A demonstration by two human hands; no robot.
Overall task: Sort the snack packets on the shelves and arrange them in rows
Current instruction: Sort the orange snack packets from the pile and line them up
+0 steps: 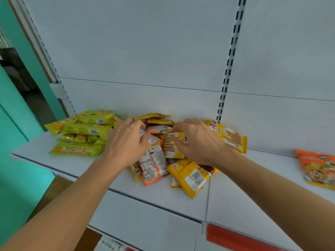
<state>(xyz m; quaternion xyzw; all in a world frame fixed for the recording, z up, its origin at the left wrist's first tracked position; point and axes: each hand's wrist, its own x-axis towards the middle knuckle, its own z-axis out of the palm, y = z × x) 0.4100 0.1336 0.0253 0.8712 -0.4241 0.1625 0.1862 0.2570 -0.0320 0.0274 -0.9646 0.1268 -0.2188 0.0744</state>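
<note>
White shelf [163,194]: both hands grip jumbled packets [154,165], long axes mixed.

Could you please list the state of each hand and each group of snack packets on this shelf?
Left hand: fingers curled, gripping packets in the mixed pile.
Right hand: fingers curled on a yellow wafer-stick packet.
Mixed yellow and orange packet pile: jumbled, unsorted.
Lime-green plastic packets: stacked at left, untouched.
Orange cartoon packet: lying flat, apart at right.

body | two bare forearms; left hand [126,142]; right hand [196,142]; no sleeves, jewellery
</note>
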